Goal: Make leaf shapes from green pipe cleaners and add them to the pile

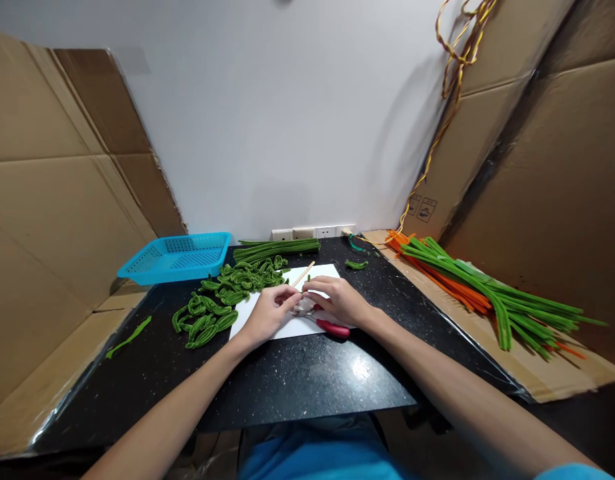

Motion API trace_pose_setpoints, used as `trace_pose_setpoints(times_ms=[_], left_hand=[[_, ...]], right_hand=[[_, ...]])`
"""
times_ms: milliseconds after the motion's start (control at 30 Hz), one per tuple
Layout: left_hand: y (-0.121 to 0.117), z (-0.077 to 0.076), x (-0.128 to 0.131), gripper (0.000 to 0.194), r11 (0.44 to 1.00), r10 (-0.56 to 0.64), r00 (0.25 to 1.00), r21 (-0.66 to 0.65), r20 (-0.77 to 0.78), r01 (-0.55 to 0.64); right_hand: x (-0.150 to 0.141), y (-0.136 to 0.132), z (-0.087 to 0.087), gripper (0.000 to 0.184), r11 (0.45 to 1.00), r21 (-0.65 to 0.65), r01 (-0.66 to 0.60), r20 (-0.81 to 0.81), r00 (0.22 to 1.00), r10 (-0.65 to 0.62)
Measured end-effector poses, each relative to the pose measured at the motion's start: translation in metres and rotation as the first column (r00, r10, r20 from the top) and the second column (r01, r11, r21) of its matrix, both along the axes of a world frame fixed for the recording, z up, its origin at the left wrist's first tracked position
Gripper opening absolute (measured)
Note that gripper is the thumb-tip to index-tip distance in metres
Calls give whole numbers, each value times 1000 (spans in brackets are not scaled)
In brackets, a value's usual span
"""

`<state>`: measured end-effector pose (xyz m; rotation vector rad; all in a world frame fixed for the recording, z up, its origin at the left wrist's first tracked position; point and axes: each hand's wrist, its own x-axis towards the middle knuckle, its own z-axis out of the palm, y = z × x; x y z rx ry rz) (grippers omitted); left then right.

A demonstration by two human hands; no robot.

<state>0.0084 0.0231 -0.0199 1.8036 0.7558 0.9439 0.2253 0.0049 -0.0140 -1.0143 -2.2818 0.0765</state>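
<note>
My left hand and my right hand meet above a white sheet of paper. Their fingertips pinch together on a short green pipe cleaner, most of it hidden by the fingers. A thin wooden stick juts out just behind the fingers; whether it is held or lies on the paper I cannot tell. Under my right hand is a cutting tool with red handles, its head partly covered. Left of the paper lies a heap of looped green pipe cleaner pieces.
A bundle of straight green pipe cleaners lies by the wall. At the back left stands a blue basket. Green pipe cleaners and orange ones lie on cardboard at right. Cardboard walls flank the black table.
</note>
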Motion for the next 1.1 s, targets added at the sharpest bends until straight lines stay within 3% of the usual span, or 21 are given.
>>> trace_pose_setpoints(times_ms=[267,400,667,833,1100], left_hand=[[1,2,-5,32,988,101,995,114,0,-101],[3,3,-6,41,996,40,999,73,22,-41],[5,1,-7,36,999,-13,998,47,64,10],[1,5,-6,25,995,71,990,65,122,-79],[1,4,-4,26,994,107,980,12,168,-111]], right_hand=[[-10,-7,4,25,995,76,-68,116,991,59],[-11,-7,2,17,989,83,-123,89,989,115],[-10,-4,-1,20,979,98,-179,-30,983,183],[-10,-3,-3,22,985,83,-149,-41,987,153],[-9,-4,-10,28,994,82,-74,-59,995,79]])
